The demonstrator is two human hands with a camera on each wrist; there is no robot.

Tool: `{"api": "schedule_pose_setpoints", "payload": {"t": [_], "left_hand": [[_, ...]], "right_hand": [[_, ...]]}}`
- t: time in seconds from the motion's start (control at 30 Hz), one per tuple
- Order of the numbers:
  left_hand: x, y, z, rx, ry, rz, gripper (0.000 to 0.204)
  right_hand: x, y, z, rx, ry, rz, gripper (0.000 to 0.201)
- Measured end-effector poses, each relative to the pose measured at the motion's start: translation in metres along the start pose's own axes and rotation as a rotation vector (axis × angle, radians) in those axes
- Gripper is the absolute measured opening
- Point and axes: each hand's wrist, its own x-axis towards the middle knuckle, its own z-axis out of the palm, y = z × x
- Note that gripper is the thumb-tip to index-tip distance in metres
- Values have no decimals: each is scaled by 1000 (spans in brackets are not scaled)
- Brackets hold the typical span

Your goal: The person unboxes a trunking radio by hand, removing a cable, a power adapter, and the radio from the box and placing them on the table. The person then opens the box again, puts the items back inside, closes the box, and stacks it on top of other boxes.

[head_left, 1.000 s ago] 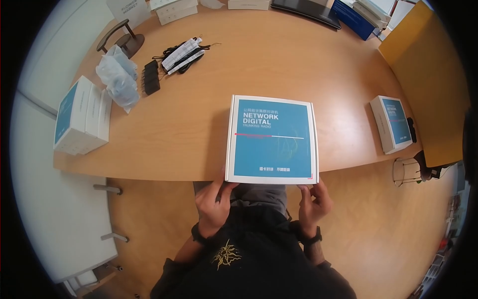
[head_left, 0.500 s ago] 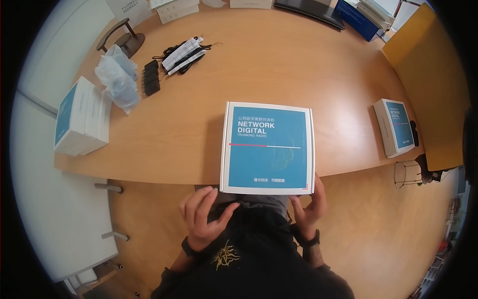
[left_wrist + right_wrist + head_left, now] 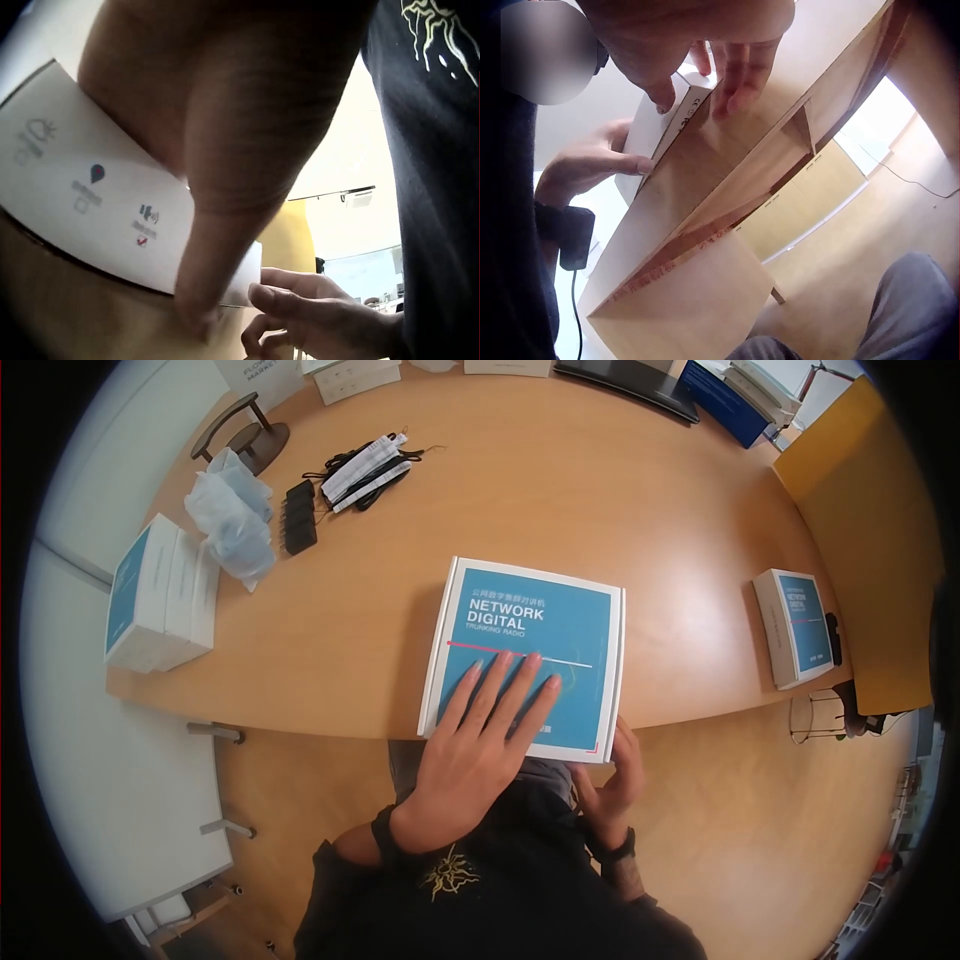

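A flat white box with a blue lid printed "NETWORK DIGITAL" lies on the wooden table. Its near edge hangs over the table's front edge. My left hand lies flat on the lid, fingers straight and spread, and its thumb hangs down over the box's white near side. My right hand is at the box's near right corner. In the right wrist view its thumb presses the box's side while its fingers reach underneath.
White-and-blue boxes stand stacked at the left edge, and another lies at the right. Plastic bags, black blocks and bundled cables lie at the far left. An orange panel stands on the right.
My left hand left the box's near edge and moved up onto the lid, where it lies flat. The box has slid nearer and turned slightly. My right hand stayed at its corner.
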Motion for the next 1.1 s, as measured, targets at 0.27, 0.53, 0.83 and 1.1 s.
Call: {"api": "schedule_pose_setpoints", "payload": {"t": [0.27, 0.53, 0.83, 1.1], "left_hand": [[-15, -4, 4, 96, 109, 23, 58], [-63, -36, -11, 72, 105, -38, 64], [-103, -60, -22, 197, 150, -113, 44], [-127, -70, -43, 322, 305, -222, 41]], "right_hand": [[10, -3, -15, 34, -100, -40, 57], [16, -4, -18, -8, -90, -129, 43], [50, 3, -20, -240, 34, -15, 37], [55, 17, -7, -387, 43, -110, 31]]}}
